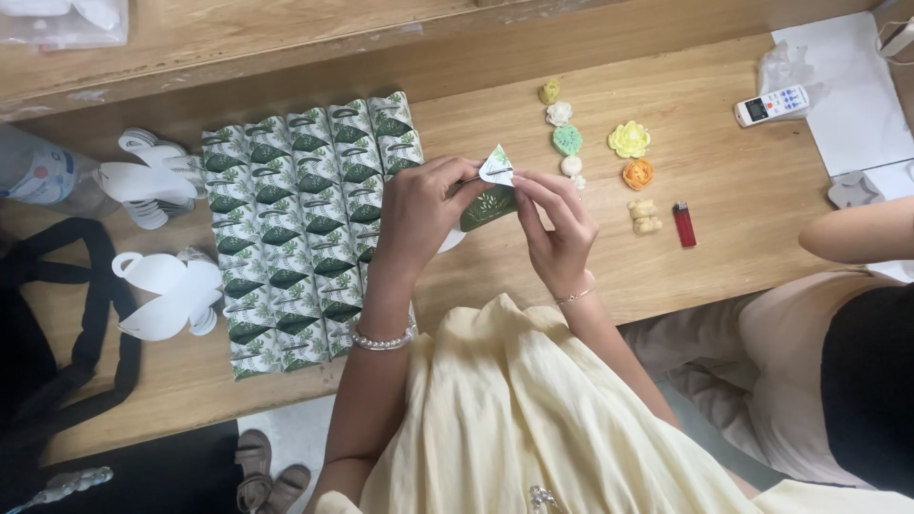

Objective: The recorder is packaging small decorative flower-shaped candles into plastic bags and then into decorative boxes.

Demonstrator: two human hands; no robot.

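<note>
Nearest the lens, I am seeing the pale yellow dress point(533, 419) filling the lower middle of the frame, with both forearms rising out of it toward the wooden table point(743, 219). I am watching the left hand point(419, 214), with a pearl bracelet point(383, 341) on its wrist, pinching a small green leaf-print box point(487, 205) at the centre of the frame; its fingers are curling closed around the box's left side. The right hand point(560, 228), wearing a thin chain, is gripping the box's white pointed flap point(496, 166) between thumb and forefinger, the other fingers folding loosely beneath. The box is being held just above the table edge, touching both hands.

To the left of the hands, rows of finished boxes point(305, 228) in the same print are lying packed side by side in a block. Further left, flat white cut-outs point(157, 176) are sitting in a stack, with another cut-out point(167, 295) below them. In the upper middle, small flower shapes point(568, 141) in yellow, white and green are lining up in a column, with a yellow one point(629, 139) and an orange one point(638, 173) just beside them. A red lighter point(684, 225) is lying near those, and a white remote point(771, 105) is resting at the upper right. Another person's arm point(852, 233) is reaching in at the right edge. A black bag strap point(86, 314) is draping at the left.
</note>
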